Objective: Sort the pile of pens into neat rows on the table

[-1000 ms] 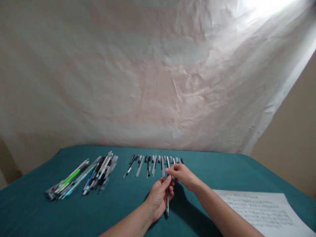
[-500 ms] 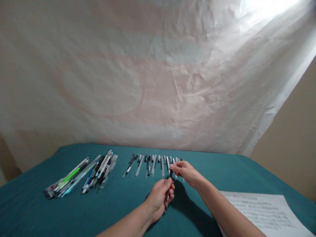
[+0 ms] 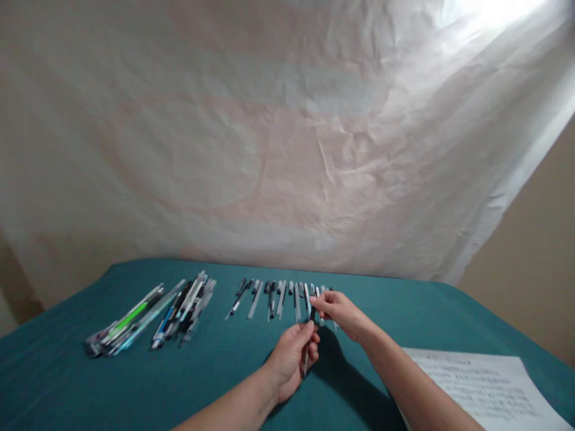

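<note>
Left hand (image 3: 291,362) wrapped around the pen (image 3: 312,313) mid-length, right hand (image 3: 336,311) pinching its dark far end. Pen sits on the near side of the row (image 3: 281,299) of pens, other end poking out below the left hand. Two piles (image 3: 191,308) of pens at left on the green counter (image 3: 211,383). Sheet (image 3: 480,383) at right, text too blurred to read.

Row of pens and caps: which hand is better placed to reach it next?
Likely the right hand: it is at the dark far end of the held pen, closer to the row; the left hand grips it farther back.
</note>
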A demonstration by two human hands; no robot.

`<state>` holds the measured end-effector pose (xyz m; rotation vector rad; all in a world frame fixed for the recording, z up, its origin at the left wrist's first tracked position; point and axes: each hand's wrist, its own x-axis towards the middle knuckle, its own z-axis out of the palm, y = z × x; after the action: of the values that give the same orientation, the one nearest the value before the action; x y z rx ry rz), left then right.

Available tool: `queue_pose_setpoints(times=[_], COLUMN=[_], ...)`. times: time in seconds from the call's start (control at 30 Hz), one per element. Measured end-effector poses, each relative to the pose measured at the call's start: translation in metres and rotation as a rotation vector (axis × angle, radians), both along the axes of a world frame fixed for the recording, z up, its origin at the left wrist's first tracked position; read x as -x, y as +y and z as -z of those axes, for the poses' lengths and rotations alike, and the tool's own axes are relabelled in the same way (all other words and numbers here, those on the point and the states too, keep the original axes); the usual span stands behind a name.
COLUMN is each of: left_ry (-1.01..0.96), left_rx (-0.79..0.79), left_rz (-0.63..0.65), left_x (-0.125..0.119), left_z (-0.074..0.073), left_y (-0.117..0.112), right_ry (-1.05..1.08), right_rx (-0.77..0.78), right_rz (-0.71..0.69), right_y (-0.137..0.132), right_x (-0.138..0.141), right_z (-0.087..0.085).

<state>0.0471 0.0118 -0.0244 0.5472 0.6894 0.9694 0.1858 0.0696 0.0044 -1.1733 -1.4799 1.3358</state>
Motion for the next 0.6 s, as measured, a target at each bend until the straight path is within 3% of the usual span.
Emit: queue_pose_setpoints(times=[0.27,0.43,0.6], left_ry=[0.0,0.005,0.014], left_rx=[-0.025,-0.046,-0.069], left_rz=[0.022,0.033,0.068], left_x=[0.0016,0.0013,0.001], left_z=[-0.0008,-0.001,-0.0021], left_y=[-0.0007,-0.001,-0.0018], right_ry=[0.014,-0.007,0.099], right_rx=[0.061,0.016,0.066], right_rz=[0.005,0.038,-0.069], right_y=[0.0001,-0.0018,-0.0016], right_x=[-0.0021,0.002,-0.004], right_z=[-0.0042,-0.003,-0.0072])
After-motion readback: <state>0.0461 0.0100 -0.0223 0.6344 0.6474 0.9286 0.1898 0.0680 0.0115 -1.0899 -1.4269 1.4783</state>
